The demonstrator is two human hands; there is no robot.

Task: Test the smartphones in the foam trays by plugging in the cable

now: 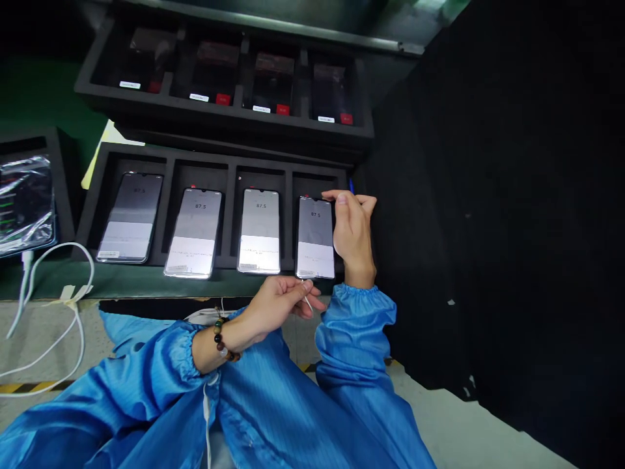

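Several phones with lit screens reading 87.5 lie in a row in a black foam tray (168,215). My left hand (278,301), a bead bracelet at its wrist, pinches a thin white cable (308,303) just below the bottom edge of the rightmost phone (315,238). Whether its tip enters the phone is hidden by my fingers. At that phone's upper right side is my right hand (352,225), fingers apart, the index finger reaching to the top corner. Left of it lie a second phone (258,231), a third phone (194,231) and the far left phone (131,218).
Behind stands another foam tray (224,111) with dark wrapped phones and red tags. At the left, a film-covered phone (27,205) has a white charging cable (81,326) plugged in. A black curtain (488,195) hangs on the right. A blue object (351,185) shows behind my right hand.
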